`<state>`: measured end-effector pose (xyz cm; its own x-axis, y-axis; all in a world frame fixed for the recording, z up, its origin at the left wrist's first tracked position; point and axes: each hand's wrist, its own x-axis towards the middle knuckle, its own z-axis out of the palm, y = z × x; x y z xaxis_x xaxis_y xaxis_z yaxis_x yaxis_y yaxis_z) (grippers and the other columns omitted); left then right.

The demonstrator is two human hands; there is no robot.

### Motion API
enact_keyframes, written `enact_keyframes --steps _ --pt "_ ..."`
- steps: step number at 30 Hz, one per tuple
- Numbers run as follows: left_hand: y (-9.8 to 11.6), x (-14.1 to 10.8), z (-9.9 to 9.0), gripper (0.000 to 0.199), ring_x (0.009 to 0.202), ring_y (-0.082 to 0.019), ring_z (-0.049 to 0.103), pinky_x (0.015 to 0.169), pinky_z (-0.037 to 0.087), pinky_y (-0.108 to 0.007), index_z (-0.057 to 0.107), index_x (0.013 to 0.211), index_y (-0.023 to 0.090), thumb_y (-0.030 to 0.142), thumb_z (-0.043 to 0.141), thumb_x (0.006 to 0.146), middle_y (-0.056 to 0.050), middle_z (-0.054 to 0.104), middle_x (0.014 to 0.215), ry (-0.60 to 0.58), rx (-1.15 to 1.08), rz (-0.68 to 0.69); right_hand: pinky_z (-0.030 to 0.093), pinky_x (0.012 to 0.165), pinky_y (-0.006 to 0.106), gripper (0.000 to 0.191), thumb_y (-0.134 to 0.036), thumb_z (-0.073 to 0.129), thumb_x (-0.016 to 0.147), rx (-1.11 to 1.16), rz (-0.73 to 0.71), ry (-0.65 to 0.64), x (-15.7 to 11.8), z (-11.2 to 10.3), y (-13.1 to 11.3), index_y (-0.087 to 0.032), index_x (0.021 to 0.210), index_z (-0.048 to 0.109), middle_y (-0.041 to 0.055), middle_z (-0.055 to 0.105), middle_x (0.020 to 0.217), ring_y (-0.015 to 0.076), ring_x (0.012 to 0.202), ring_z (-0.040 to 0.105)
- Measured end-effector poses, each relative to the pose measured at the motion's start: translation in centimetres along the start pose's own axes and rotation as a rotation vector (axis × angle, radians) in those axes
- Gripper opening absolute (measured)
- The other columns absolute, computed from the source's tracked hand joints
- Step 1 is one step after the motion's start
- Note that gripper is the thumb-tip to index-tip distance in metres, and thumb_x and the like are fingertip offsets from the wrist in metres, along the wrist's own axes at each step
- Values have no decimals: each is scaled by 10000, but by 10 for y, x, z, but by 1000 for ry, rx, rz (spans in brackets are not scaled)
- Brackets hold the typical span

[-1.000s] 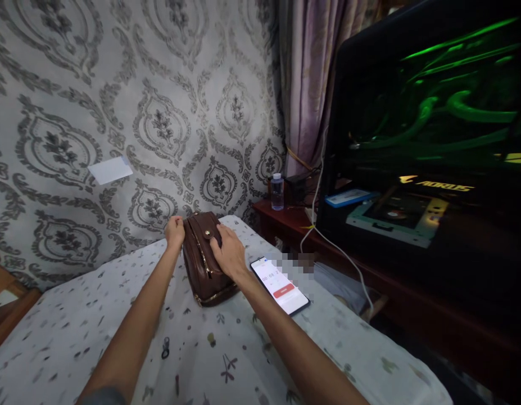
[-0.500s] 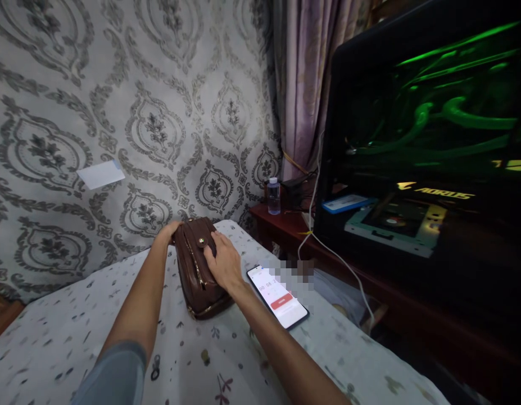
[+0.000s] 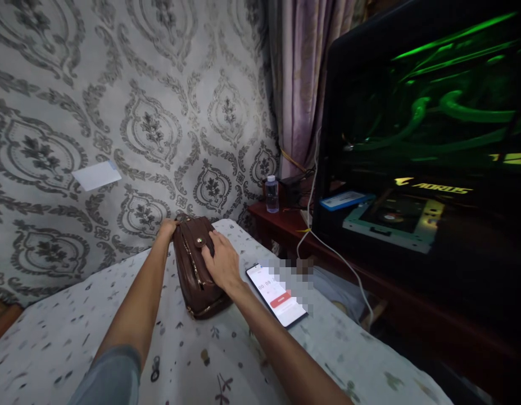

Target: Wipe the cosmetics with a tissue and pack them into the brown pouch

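Note:
A brown leather handbag [image 3: 190,281] lies on the patterned bed sheet, with brass zips and a round snap on its flap. At its far left corner, my left hand [image 3: 167,226] is closed on the edge; its fingertips are partly hidden, so I cannot tell whether a zip pull is in them. My right hand [image 3: 223,260] grips the bag's right side, thumb on the top face by the flap and fingers over the far right edge. Just right of that forearm, a phone [image 3: 277,301] lies face up with a timer on its screen, partly blurred out.
A clear bottle [image 3: 272,195] stands on a dark red wooden table [image 3: 260,216] beyond the bed. To the right is a large black computer case [image 3: 370,270] with green light inside. A white cable [image 3: 342,256] hangs in front of the table. Patterned wallpaper [image 3: 159,129] rises behind the bag.
The view has shifted slightly, so everything sits a little further left. Both hands keep about the same place on the handbag.

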<state>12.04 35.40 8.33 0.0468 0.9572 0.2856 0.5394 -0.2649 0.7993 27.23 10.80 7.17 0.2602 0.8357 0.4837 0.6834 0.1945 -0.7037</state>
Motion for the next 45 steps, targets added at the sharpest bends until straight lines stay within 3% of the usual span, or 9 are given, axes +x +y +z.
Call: enact_keyframes --steps 9,15,24,32,36,45 --pt "-1 -5 -4 348 1103 -239 625 921 548 -445 601 1236 183 364 627 940 -96 613 1263 89 211 -9 365 1167 395 496 -233 487 923 -15 7 7 0 1 1 -51 1376 574 168 568 1436 276 1359 502" --pt "11 10 -2 328 1049 -231 642 884 563 -432 623 1183 152 361 640 931 -87 639 1206 -17 222 -2 342 1182 384 504 -232 488 927 -8 18 -17 0 -1 -2 -45 1389 563 159 550 1457 279 1374 486" --pt "24 31 26 352 1027 -223 648 859 576 -420 601 1228 158 363 625 942 -93 631 1220 -258 74 -43 360 1171 385 503 -248 497 923 -3 9 -8 0 0 0 -50 1379 572 168 558 1446 270 1364 497" --pt "24 30 26 348 1031 -223 647 867 572 -425 603 1223 156 361 624 943 -93 632 1218 -351 55 -40 362 1165 406 504 -253 502 923 -12 -15 23 -2 3 2 -137 1410 562 149 548 1460 263 1365 493" --pt "24 27 27 344 1017 -218 650 859 575 -420 604 1217 154 364 621 945 -92 636 1204 -333 39 -16 364 1167 410 485 -262 516 922 -17 -6 7 -2 1 1 -145 1387 590 144 542 1467 273 1373 485" --pt "26 21 16 306 926 -191 663 799 580 -377 632 1135 140 381 616 947 -69 666 1097 -165 -67 58 367 1156 435 480 -265 489 941 -73 6 23 -5 5 -3 -128 1393 577 152 529 1477 284 1379 472"
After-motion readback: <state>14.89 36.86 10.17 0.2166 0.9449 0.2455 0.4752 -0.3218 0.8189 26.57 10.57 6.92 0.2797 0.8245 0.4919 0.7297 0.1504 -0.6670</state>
